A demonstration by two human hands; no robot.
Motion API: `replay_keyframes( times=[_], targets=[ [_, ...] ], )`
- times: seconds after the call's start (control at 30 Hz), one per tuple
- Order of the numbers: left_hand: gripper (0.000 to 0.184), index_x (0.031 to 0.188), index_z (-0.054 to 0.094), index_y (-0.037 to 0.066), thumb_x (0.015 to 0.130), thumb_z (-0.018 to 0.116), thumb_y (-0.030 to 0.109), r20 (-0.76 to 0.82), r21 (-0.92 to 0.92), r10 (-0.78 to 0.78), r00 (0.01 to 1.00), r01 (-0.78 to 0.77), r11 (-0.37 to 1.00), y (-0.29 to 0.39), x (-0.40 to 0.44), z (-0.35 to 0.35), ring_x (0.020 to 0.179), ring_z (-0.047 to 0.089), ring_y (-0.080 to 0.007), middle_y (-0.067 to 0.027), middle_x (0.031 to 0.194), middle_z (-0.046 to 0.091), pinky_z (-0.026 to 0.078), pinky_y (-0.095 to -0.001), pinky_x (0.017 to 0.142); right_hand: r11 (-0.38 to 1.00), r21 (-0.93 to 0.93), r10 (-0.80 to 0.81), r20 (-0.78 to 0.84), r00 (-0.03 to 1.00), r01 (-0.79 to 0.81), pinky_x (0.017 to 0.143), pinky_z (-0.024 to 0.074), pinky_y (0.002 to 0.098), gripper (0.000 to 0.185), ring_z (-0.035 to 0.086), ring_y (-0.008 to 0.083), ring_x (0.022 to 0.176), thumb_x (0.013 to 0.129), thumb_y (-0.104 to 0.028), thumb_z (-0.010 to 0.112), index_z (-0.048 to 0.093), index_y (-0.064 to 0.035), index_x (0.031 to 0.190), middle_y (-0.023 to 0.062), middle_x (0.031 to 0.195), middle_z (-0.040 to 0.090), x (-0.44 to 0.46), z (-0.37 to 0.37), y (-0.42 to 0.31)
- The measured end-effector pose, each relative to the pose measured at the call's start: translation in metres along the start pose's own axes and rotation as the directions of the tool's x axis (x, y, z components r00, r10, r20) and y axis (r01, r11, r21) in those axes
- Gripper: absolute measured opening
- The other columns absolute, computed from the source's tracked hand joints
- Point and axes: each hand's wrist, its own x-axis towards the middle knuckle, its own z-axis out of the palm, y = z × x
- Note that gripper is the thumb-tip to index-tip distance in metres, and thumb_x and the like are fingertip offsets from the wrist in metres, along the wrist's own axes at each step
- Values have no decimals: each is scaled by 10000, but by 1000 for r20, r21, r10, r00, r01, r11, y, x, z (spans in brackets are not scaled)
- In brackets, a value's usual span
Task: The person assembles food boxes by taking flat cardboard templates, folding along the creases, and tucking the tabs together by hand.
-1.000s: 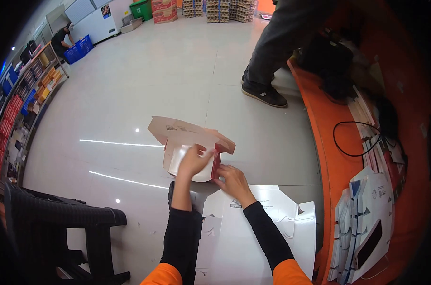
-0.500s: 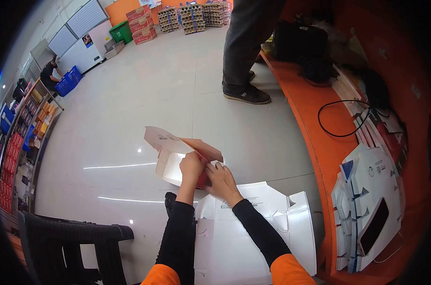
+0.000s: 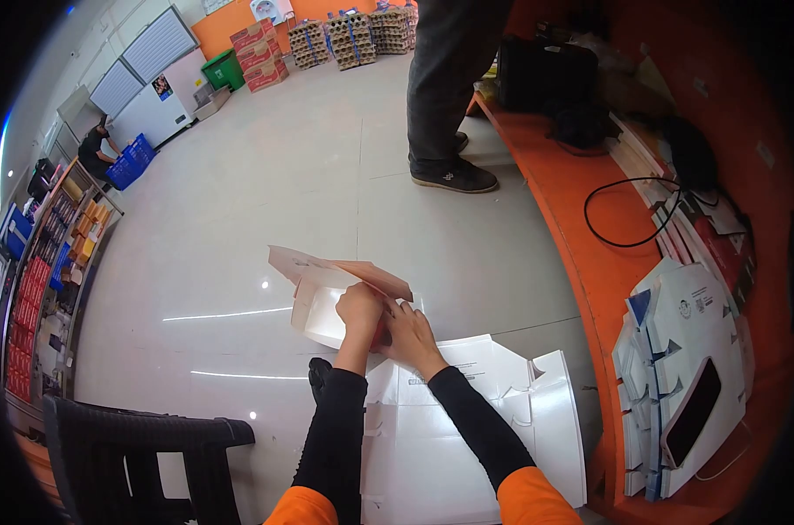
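Note:
A partly folded cardboard box (image 3: 316, 313), white inside with red on the outside, is held up over the flat sheets, its lid flap standing open at the far side. My left hand (image 3: 360, 311) reaches into its right end, fingers curled over the end wall. Against the outside of that same end, my right hand (image 3: 410, 337) grips with bent fingers. Both palms hide part of the wall between them. Below my forearms lie flat white box blanks (image 3: 467, 420) with cut flaps and small print.
A black plastic stool (image 3: 152, 429) stands at lower left. To the right, an orange shelf (image 3: 572, 236) carries more folded blanks (image 3: 677, 306), a phone (image 3: 693, 411) and a cable. Ahead stands a person's leg (image 3: 449, 96); another person (image 3: 95, 149) bends over a blue crate (image 3: 132, 162).
The view has shifted slightly. My left hand has turned a little and moved right along the box's end wall; the box stays nearly in place.

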Motion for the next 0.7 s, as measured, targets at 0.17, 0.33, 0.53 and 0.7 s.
replay_keyframes(
  times=[0.17,0.33,0.53,0.7],
  targets=[
    [327,806,671,38,736,646,356,-40,19,-7,999,8,1000,4,1,4,757,667,-327,-167,810,673,533,-410,663,997,-75,25,87,996,-18,841,415,361,739,450,236,1136,631,-456,749,544,-47,1210,118,1349,420,1,-1,0],
    [292,812,675,35,746,642,318,-63,11,3,998,-3,1000,5,5,14,750,669,-324,-165,813,675,533,-411,651,999,-42,37,109,993,-33,829,416,344,675,462,220,1118,640,-439,746,580,-37,1156,129,1329,436,3,1,-1],
    [333,980,663,48,822,594,332,188,20,85,979,-91,996,3,10,14,851,660,-299,-152,954,664,530,-387,704,991,132,-19,37,999,14,875,429,360,653,504,260,1071,655,-338,746,528,-1,1170,135,1267,482,0,0,8],
    [720,1350,373,5,890,412,557,633,-537,221,742,215,816,-57,19,-31,1132,510,-280,-168,1348,441,430,-421,921,856,516,102,-139,985,-16,845,461,388,522,570,313,973,712,-233,667,506,15,1142,158,1209,521,4,-20,8]
  ],
)
